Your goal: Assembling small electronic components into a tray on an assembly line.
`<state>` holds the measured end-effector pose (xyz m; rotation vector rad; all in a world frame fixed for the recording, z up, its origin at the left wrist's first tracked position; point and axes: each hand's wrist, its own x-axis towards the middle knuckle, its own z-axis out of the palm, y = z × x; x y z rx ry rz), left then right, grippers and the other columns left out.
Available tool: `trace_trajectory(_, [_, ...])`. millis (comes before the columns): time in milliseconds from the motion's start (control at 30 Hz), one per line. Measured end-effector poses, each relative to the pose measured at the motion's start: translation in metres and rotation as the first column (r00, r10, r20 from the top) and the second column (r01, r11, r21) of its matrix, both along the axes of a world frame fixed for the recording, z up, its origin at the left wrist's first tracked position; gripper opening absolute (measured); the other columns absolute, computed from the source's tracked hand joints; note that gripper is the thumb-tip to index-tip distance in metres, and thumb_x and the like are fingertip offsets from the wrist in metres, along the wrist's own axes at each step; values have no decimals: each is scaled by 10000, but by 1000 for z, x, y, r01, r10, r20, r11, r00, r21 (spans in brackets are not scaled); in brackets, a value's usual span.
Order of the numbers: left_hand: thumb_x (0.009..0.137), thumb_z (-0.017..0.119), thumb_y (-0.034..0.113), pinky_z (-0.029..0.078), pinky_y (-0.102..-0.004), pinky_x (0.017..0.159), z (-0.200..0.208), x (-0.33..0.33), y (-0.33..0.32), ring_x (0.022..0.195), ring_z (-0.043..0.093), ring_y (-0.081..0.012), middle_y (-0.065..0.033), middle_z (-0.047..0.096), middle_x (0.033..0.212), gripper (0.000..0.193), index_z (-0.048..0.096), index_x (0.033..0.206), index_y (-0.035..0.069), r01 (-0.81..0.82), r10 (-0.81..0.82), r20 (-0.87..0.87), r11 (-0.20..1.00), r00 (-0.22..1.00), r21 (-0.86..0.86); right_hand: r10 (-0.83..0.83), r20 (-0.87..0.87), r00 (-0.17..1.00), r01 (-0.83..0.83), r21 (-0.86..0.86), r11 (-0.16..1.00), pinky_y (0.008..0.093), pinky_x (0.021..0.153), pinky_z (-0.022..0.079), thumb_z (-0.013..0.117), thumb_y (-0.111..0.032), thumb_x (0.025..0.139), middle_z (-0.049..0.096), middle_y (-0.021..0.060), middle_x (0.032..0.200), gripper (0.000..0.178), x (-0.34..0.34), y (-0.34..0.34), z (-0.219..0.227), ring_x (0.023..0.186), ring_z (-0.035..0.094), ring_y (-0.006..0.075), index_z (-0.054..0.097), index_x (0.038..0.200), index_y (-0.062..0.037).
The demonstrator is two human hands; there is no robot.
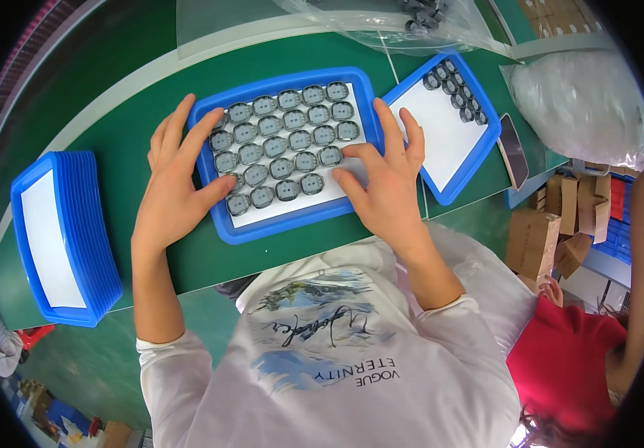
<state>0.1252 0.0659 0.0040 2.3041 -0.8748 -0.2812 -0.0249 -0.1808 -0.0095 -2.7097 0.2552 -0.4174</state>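
**Both hands at the blue tray of round parts**

The left hand (175, 187) lies spread and flat on the tray (292, 220)'s left edge, thumb at the lowest row of parts (281, 142). The right hand (385, 179) rests open over the right side, fingertips touching the parts, pinching nothing. The tray sits mid-table. To the left stands a stack of blue trays (75, 246). Right, just beside, is a second tray (449, 134) with one row. Beyond lie clear plastic bags (583, 104); brown cartons (538, 239) stand lower right.
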Motion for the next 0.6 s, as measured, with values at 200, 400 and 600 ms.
trace_trajectory(200, [716,842,157,318,-490,1159,21,-4,-29,1431,320,-398,-164,363,1577,729,568,1390,111,48,-31,135,991,990,-123,-41,77,996,37,63,997,528,1153,278,815,-194,782,378,193,1567,352,9,-31,26,1442,264,448,697,1093,-76])
trace_trajectory(400, [753,850,284,285,-568,1143,8,-14,-88,1424,293,-463,-211,331,1564,781,512,1442,137,225,-247,311,969,918,105,39,114,993,-37,-15,999,420,914,521,692,-215,873,711,207,1098,318,112,-145,40,1023,682,348,684,1100,6])
trace_trajectory(600, [770,843,308,261,-600,1150,4,-11,-95,1433,267,-488,-249,298,1570,806,479,1469,141,183,-235,291,963,927,197,-248,-361,899,104,-373,922,485,936,541,568,-112,868,692,207,1165,290,187,-171,44,1113,655,397,700,1111,-24])
